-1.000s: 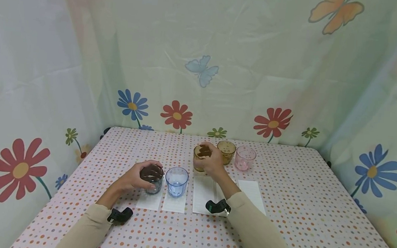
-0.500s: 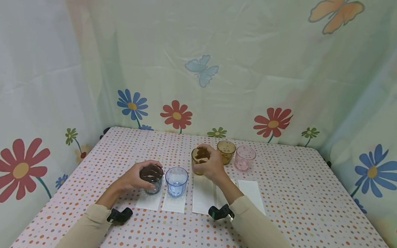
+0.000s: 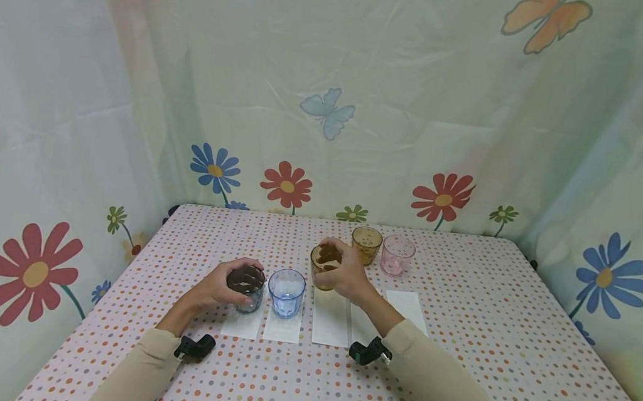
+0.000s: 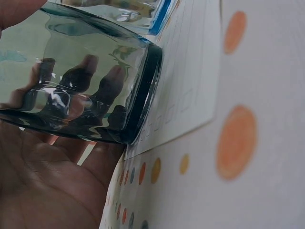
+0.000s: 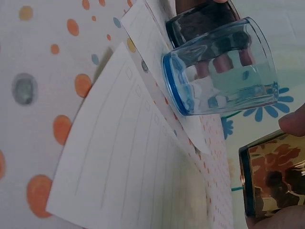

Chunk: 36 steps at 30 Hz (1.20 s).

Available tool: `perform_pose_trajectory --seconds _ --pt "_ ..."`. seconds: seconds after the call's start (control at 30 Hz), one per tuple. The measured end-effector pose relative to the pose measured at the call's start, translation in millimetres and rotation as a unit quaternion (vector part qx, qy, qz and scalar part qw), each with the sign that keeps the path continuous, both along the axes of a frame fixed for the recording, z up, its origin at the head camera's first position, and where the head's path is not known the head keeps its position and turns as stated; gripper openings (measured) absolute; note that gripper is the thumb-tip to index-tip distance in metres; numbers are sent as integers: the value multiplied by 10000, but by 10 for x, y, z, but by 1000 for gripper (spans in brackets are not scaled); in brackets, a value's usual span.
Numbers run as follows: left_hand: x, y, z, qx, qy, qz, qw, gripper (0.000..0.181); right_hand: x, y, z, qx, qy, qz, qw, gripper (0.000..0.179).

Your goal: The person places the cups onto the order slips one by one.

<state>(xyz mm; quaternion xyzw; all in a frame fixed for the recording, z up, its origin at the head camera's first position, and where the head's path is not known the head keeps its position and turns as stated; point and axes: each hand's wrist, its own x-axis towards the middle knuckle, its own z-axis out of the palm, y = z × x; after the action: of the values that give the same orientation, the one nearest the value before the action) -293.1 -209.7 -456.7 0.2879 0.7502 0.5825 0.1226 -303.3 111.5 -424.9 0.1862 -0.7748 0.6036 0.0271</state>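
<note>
My left hand (image 3: pixel 227 284) grips a dark grey-blue glass (image 4: pixel 81 76) that stands on a lined paper sheet (image 4: pixel 190 71), its fingers curled behind the glass. Beside it a light blue glass (image 3: pixel 286 295) stands upright on a second sheet. My right hand (image 3: pixel 348 275) holds an amber glass (image 5: pixel 276 174) between thumb and fingers, close over the far end of a wider paper (image 3: pixel 330 321). Farther back stand another amber glass (image 3: pixel 366 247) and a pink glass (image 3: pixel 398 257), side by side.
More paper (image 3: pixel 406 308) lies to the right, partly behind my right wrist. A dotted cloth (image 3: pixel 492 340) covers the table. Fabric walls (image 3: pixel 397 106) printed with flowers and butterflies enclose the back and both sides.
My right hand has drawn the amber glass a little toward me, away from the other amber glass and up to the paper. The left hand and its glass have stayed in place.
</note>
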Motion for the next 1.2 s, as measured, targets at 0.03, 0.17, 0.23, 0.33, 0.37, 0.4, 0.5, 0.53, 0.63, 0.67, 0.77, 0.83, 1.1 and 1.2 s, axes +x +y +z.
perform_pose_trajectory --seconds 0.03,0.17,0.23,0.33,0.37,0.4,0.5,0.53,0.63,0.67,0.77,0.83,1.1,1.2 --pt "1 1 1 4 -14 6 10000 75 8 5 -9 7 -74 9 10000 63" --pt "0 0 2 64 -45 -26 10000 75 44 8 -31 82 -290 2 9995 66" --pt "-2 -2 -4 103 -15 -59 9999 74 65 9 -38 175 -336 -54 9993 67" --pt "-11 -4 -14 157 98 -115 9998 73 97 11 -48 307 -317 -119 9990 69" --pt "-14 -3 -17 177 126 -130 9997 73 107 13 -53 350 -306 -144 9988 69" --pt "-17 -5 -20 184 146 -136 9996 73 117 15 -59 394 -310 -175 9986 69" --pt "-21 -7 -21 165 155 -110 9997 72 158 23 -76 494 -337 -231 9979 70" --pt "-20 -7 -21 158 148 -101 9997 71 175 25 -80 532 -336 -254 9977 70" --pt "-15 -14 -20 114 145 -69 9998 70 222 34 -94 584 -348 -260 9973 70" --pt "-13 -15 -19 109 136 -60 9998 70 235 37 -100 618 -352 -265 9971 70" --pt "-9 -18 -18 104 140 -52 9998 70 269 51 -122 648 -319 -202 9972 71" --pt "-7 -18 -14 103 132 -48 9998 70 283 58 -143 656 -281 -150 9973 71" --pt "-5 -16 -1 91 130 -54 9999 72 334 88 -223 847 -218 -75 9961 74" --pt "-9 -15 -6 104 128 -80 9998 74 357 92 -228 887 -204 -26 9958 74"
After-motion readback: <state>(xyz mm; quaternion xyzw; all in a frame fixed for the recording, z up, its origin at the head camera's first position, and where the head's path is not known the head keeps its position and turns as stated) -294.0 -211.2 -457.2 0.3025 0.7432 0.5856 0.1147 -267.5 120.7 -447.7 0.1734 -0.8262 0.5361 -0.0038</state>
